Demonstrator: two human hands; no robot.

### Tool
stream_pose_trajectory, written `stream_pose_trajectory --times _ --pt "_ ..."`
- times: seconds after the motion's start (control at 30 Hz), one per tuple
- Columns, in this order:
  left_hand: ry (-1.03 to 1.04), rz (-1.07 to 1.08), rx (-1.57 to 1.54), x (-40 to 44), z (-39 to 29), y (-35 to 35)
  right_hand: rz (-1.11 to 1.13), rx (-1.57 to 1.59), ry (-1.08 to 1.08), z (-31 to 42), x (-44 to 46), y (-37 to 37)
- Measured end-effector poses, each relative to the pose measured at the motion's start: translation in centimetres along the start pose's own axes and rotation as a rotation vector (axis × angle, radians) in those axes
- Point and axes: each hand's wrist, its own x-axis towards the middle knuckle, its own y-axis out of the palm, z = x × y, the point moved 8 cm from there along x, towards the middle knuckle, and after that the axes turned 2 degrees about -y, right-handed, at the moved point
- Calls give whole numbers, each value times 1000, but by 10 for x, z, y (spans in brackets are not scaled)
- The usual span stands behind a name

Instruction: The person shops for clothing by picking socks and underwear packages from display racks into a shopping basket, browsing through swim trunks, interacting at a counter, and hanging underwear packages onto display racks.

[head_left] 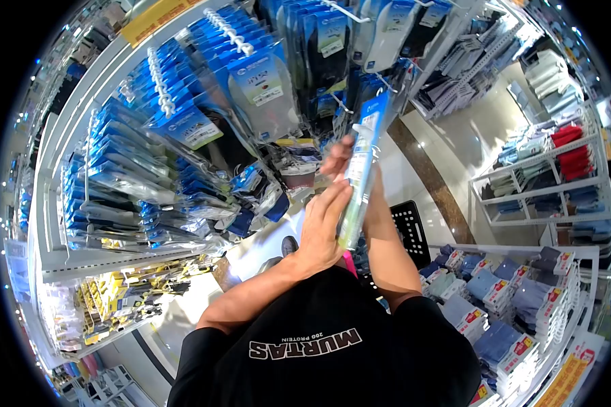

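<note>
Upright before my chest is a stack of flat plastic packages (360,176) with blue headers, seen nearly edge-on. My left hand (324,220) closes on the lower left side of the stack, fingers together against it. From behind, my right hand (337,159) holds the same stack; its blurred fingers show at the left edge, while the palm is mostly hidden. Just beyond the hands hang more blue-headed packages (261,88) on hooks with white coiled strips.
A rack of hanging packages (129,176) fills the left side. A black perforated basket (407,234) is beside my right forearm. Folded packs (495,339) lie stacked at lower right. A white shelf (523,220) stands farther right, across the floor's brown band (434,180).
</note>
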Motion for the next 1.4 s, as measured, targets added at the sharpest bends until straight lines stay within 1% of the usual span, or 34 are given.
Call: stream_pose_trajectory --times 0.03,0.07,0.1,0.13,0.17,0.2,0.3,0.33,0.43,0.5,0.53,0.57,0.6,0.7,0.73,0.83,0.87,0.97,1.0,1.07,1.17,1.2,1.3,1.4 --pt "-60 -33 -53 -1 5 -3 -94 -95 -19 14 2 14" --pt "-80 30 -67 0 9 -4 -389 -365 -27 36 -1 22" --pt "-153 74 -49 -2 17 -2 -349 -451 -132 55 8 32" --pt "-227 119 -33 -8 26 1 -347 -604 -346 81 18 38" --pt "-298 167 -19 -15 34 5 -262 -657 -406 102 32 33" --pt "-348 196 -112 -19 39 7 -233 -664 -482 120 42 35" --pt "-348 305 -67 -40 51 19 -175 -908 -580 157 75 36" --pt "-405 383 -101 -46 54 26 -141 -933 -571 157 85 43" --pt "-414 621 -156 -60 58 48 -67 -1041 -522 156 109 57" --pt "-279 672 -182 -70 57 65 -56 -1161 -474 150 123 59" --pt "-193 688 -191 -72 49 72 -44 -1089 -467 146 127 60" --pt "-106 703 -199 -74 41 78 -24 -1112 -437 145 132 57" --pt "-70 836 -175 -83 39 89 -4 -1135 -406 143 139 53" --pt "161 1057 -41 -120 48 135 -4 -1182 -364 140 150 43" --pt "152 1173 -22 -132 60 154 -14 -1193 -361 139 153 42" --pt "150 1268 82 -153 81 191 -105 -1274 -378 142 157 35" --pt "252 1198 43 -149 78 194 -116 -1248 -389 141 159 32" --pt "306 1309 147 -151 81 211 -148 -1417 -576 148 160 18" --pt "309 1274 138 -146 79 212 -144 -1509 -620 153 157 16" --pt "316 1204 115 -146 83 217 -194 -1548 -629 166 144 18" --pt "282 1170 120 -144 88 226 -254 -1540 -615 190 131 10" --pt "304 1102 98 -139 85 223 -274 -1522 -605 198 127 5" --pt "217 1091 108 -120 75 214 -303 -1454 -577 220 120 -12" --pt "207 1092 127 -116 71 219 -354 -1367 -553 232 103 -24"
